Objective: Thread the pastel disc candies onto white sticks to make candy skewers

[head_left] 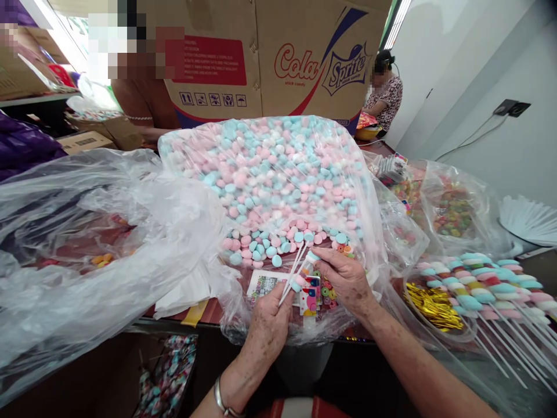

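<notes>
My left hand (pixel 270 318) is closed around the lower part of a few thin white sticks (pixel 300 251), which point up and away from me. Just above its fingers, a pink and blue marshmallow (pixel 297 283) sits at the sticks. Between thumb and fingertips, my right hand (pixel 346 277) pinches a pale blue and white marshmallow (pixel 311 256) close to the sticks' upper ends. Beyond both hands, loose pink, blue and white marshmallows (pixel 261 247) spill from a big transparent bag (pixel 278 168). Small colourful ring candies (pixel 329 295) and a printed packet (pixel 308 297) lie beneath my hands.
Finished marshmallow skewers (pixel 483 284) lie at the right beside a tub of gold twist ties (pixel 430 305). Farther back are bagged gummy candies (pixel 456 206) and white sticks (pixel 528 217). Crumpled plastic (pixel 108 290) covers the left. A large carton (pixel 261 58) stands behind; two people sit beyond.
</notes>
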Demonstrator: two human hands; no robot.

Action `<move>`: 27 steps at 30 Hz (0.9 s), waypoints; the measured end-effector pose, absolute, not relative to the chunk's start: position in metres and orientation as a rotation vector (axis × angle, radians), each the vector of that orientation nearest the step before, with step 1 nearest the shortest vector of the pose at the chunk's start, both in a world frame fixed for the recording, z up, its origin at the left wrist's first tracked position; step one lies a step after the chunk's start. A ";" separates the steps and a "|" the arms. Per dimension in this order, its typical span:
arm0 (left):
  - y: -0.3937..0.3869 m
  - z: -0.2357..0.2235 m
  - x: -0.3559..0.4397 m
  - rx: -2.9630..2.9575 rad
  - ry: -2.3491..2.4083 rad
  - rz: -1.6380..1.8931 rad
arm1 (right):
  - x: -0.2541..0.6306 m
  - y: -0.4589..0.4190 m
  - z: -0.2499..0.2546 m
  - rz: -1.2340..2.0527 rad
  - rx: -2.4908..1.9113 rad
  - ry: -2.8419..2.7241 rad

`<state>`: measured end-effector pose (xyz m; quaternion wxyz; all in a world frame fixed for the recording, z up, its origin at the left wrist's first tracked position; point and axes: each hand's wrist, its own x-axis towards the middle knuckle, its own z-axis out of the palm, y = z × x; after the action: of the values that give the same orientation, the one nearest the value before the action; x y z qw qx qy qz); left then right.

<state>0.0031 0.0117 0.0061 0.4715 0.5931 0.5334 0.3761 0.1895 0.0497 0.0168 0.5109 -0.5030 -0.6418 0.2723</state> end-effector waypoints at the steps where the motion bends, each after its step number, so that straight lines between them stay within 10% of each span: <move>1: 0.012 0.006 0.003 1.457 1.304 0.922 | 0.188 0.049 0.015 0.667 -1.208 -1.537; 27: 0.014 0.001 -0.002 1.410 1.383 0.964 | 0.180 0.037 0.027 0.300 -1.272 -1.931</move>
<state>-0.0023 0.0138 0.0008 0.4545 0.5712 0.5606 0.3909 0.1804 0.0370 0.0267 0.3941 -0.5013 -0.7612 0.1181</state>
